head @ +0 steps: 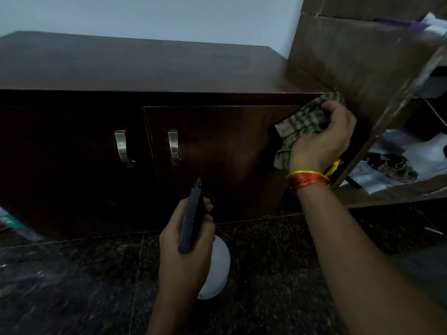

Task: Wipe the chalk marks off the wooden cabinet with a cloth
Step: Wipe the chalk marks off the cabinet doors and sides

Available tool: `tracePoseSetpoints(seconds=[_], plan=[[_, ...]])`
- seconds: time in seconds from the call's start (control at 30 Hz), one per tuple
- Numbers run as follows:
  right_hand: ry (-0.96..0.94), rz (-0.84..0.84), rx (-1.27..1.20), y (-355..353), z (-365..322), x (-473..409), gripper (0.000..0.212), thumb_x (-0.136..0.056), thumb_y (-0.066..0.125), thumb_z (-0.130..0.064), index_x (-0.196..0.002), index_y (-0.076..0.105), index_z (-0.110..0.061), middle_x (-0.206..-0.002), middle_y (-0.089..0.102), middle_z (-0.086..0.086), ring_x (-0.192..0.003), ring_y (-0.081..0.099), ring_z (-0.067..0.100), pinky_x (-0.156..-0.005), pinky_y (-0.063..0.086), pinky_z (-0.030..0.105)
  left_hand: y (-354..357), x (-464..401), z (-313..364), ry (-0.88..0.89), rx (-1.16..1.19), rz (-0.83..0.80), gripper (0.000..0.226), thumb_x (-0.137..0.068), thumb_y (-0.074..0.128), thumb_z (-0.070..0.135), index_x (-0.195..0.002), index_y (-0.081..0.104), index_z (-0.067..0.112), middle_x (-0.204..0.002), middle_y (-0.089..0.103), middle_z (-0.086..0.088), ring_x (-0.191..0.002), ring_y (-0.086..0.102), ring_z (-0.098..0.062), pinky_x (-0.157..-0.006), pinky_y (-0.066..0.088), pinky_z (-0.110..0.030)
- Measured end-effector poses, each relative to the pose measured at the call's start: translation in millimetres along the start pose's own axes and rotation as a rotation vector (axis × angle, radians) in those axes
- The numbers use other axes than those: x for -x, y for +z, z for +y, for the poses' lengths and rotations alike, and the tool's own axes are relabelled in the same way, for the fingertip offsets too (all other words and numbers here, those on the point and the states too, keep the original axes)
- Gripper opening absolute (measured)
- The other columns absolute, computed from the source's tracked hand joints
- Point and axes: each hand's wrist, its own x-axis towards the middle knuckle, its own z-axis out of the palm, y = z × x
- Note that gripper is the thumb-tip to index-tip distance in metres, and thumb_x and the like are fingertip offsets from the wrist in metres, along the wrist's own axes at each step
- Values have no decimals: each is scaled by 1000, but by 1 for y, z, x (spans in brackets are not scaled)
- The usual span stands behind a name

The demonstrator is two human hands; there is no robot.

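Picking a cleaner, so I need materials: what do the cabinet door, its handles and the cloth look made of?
Cabinet door: dark brown wood or wood-look laminate, smooth with a faint sheen; which one is unclear. Handles: brushed silver metal, judging by the highlights. Cloth: soft woven fabric, green checked, crumpling in the right hand.

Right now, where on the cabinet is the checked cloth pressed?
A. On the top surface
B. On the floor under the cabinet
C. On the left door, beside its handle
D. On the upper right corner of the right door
D: the right hand grips the checked cloth against the upper right corner of the right door, far from both handles.
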Motion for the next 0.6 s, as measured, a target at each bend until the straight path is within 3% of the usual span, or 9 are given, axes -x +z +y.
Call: tracePoseSetpoints(seconds=[0.17, 0.43, 0.53, 0.6], plan=[[-56, 24, 13, 7, -3, 10, 37, -80, 43, 5, -108, 65, 0, -112, 58, 17, -108, 57, 25, -98, 43, 24, -15, -5, 4, 14, -13, 36, 23, -93, 54, 5, -112, 63, 12, -99, 67, 2, -78, 60, -23, -68, 47, -23], [-46, 36, 18, 14, -13, 17, 30, -82, 45, 1, -103, 67, -2, -114, 57, 18, -109, 56, 27, -99, 44, 29, -32, -9, 2, 42, -39, 79, 22, -94, 52, -2, -112, 61, 7, -97, 64, -1, -75, 60, -19, -62, 48, -12], [-153, -33, 24, 11, -22, 26, 31, -77, 41, 4, -96, 66, 0, -109, 56, 19, -105, 56, 25, -97, 43, 22, -34, -8, 5, 35, -18, 78, 21, -95, 53, -1, -107, 63, 12, -93, 65, -1, -73, 60, -14, -63, 48, -13], [-222, -104, 27, 11, -30, 37, 36, -74, 37, 1, -97, 65, 0, -110, 54, 21, -106, 55, 27, -97, 44, 29, -36, -8, 6, 49, -17, 84, 22, -94, 52, 0, -104, 64, 17, -89, 64, -2, -71, 59, -11, -64, 49, -16]])
